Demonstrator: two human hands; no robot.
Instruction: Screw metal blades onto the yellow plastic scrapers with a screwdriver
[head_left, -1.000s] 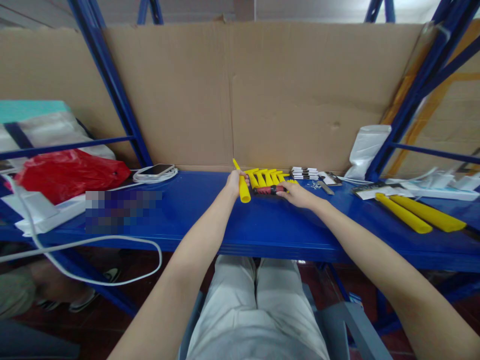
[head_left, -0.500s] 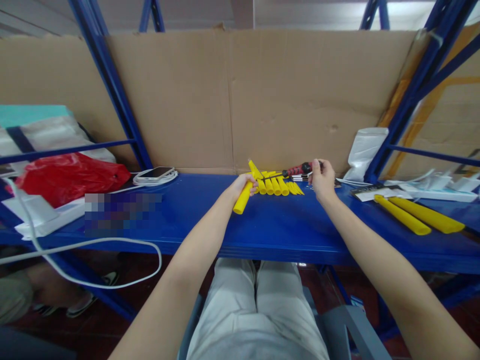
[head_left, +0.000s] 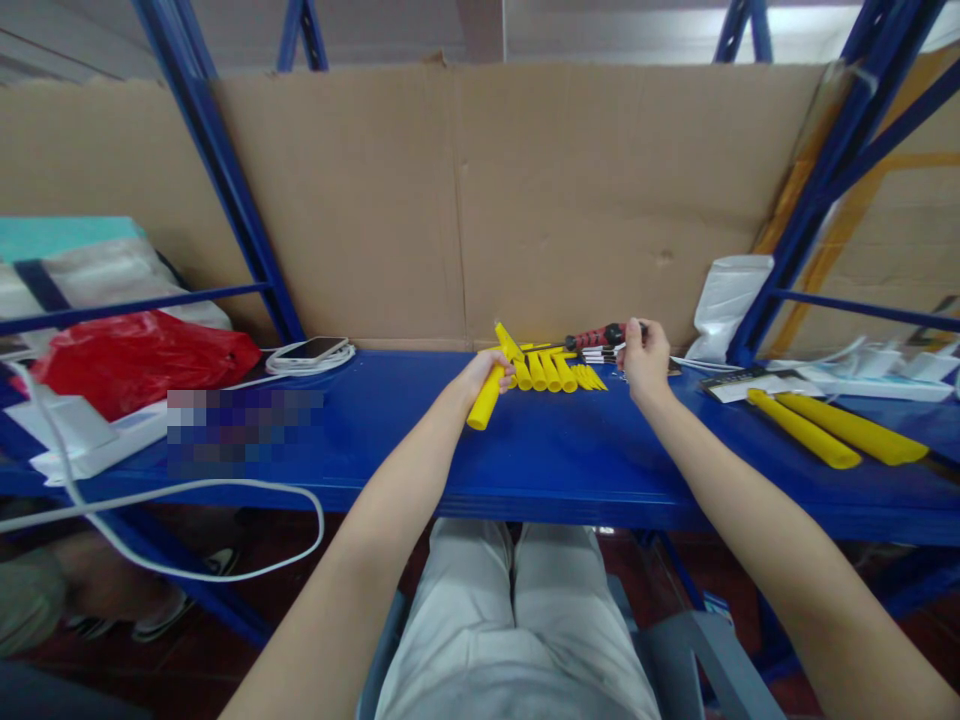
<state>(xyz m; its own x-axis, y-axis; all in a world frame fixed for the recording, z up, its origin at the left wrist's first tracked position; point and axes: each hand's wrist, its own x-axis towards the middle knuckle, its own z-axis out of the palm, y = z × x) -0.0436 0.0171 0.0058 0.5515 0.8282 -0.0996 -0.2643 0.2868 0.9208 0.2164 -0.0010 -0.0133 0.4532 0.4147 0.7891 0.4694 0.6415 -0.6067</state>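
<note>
My left hand is closed around a yellow tube; its wider end points down toward me and its flat tip sticks out above my fingers. My right hand is closed, with fingertips at the butt end of a red and black screwdriver. The screwdriver's thin shaft points left, toward the tube's upper part. Whether its tip touches the tube I cannot tell. Between my hands, a row of yellow tubes lies on the blue shelf, beside several slim pointed yellow pieces.
At right lie two long yellow tubes, a white power strip and a white pouch. At left are a phone on a coiled white cable, a red plastic bag and a looping white cable. Cardboard stands behind.
The screwdriver's shaft has tilted slightly, its tip end a little higher. Both hands stay almost in place, still closed on the tube and the screwdriver.
</note>
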